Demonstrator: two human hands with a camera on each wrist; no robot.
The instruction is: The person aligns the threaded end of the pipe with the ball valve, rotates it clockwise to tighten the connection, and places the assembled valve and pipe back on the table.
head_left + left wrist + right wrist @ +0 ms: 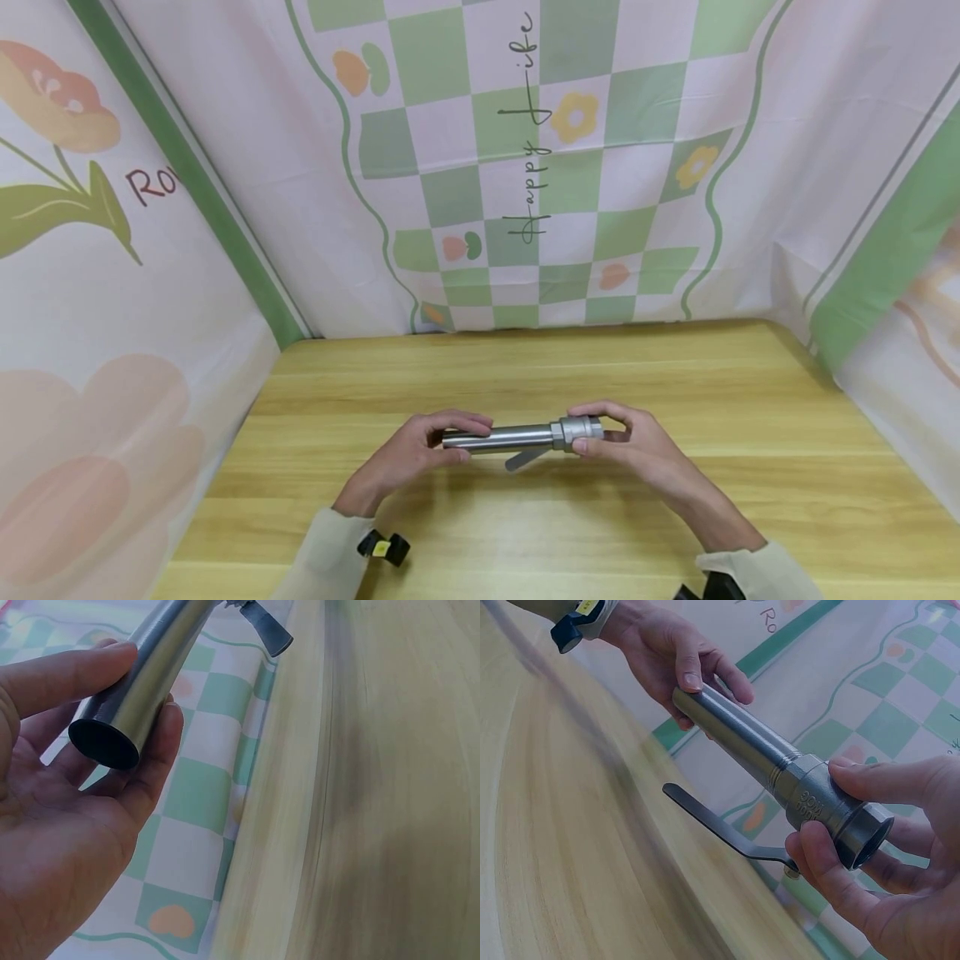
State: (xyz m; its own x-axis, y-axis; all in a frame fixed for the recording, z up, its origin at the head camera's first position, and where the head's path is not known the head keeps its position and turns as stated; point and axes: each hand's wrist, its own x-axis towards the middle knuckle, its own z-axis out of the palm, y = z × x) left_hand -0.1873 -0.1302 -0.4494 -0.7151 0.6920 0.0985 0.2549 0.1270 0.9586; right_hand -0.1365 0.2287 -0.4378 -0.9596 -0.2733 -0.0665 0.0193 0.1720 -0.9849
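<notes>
A steel pipe (517, 438) is joined at its right end to a metal ball valve (576, 432), and both are held level above the table. My left hand (420, 450) grips the pipe's free end between thumb and fingers; its open bore faces the camera in the left wrist view. At the other end my right hand (633, 442) pinches the valve body (821, 799), which has raised lettering and a hollow outer end. The valve's flat lever handle (720, 829) sticks out below, slanting back along the pipe.
Under both hands lies a wood-grain table (360, 375). A printed cloth with green checks (502, 200) hangs behind its far edge, and patterned cloth panels (135, 333) stand at the left and right sides.
</notes>
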